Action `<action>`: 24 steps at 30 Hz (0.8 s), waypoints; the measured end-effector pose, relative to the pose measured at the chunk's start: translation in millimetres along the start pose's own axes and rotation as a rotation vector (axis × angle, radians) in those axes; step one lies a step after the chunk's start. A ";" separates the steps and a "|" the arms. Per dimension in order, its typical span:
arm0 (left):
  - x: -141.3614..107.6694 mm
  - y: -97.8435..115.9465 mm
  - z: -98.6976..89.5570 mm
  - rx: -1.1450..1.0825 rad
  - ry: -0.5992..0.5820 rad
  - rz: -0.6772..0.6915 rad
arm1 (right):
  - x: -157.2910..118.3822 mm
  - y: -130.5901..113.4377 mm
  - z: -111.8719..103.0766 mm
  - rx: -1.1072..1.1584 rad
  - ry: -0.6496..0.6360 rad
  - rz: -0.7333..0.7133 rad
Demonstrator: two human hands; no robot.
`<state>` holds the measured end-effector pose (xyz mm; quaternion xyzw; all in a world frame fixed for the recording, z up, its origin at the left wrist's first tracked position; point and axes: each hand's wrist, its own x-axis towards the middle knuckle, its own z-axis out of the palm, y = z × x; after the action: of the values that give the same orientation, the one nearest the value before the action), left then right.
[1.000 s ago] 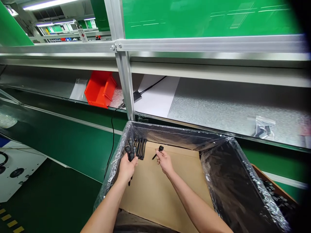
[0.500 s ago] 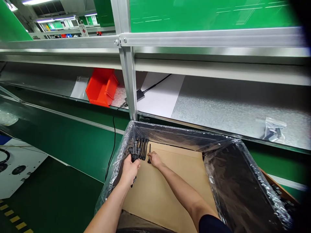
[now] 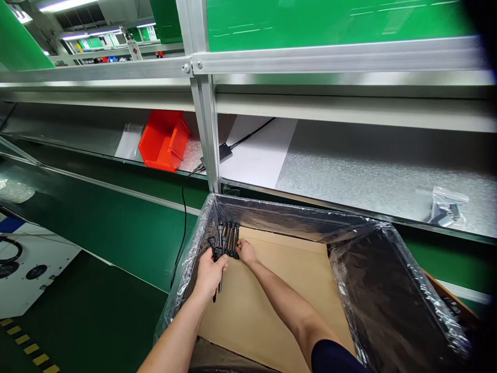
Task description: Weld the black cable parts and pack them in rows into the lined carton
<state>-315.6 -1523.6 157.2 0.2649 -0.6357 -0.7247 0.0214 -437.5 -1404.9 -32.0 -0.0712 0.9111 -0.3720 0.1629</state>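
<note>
rods point(image 3: 233, 238) are lying side by side on cardboard point(image 3: 248, 316), near the far left corner of the lined box point(image 3: 310, 211), their closeness probably keeping them straight. the right hand point(image 3: 246, 252) is bending nearly closed at the row's right end; whether it is gripping one, i cannot tell. the left hand point(image 3: 212, 269) is curling firmly around a loose bunch point(image 3: 220, 248), seemingly keeping it within reach.
</note>
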 end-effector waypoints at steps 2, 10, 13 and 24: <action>0.2 0.8 -0.2 0.001 0.003 0.000 | 1.0 -0.6 2.8 0.020 0.020 0.025; 0.5 0.2 -0.6 0.013 -0.016 0.012 | 4.0 -9.1 1.8 0.097 0.083 0.065; 0.5 -0.9 -0.8 0.015 -0.032 0.011 | -6.9 -17.7 -11.9 0.175 0.161 0.078; 0.2 -10.4 0.5 0.177 -0.150 0.107 | -122.6 -86.8 -60.6 1.287 -0.369 0.089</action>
<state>-312.8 -1521.2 147.5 0.1766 -0.7102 -0.6814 -0.0111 -343.1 -1396.3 99.4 0.0155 0.4670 -0.8156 0.3414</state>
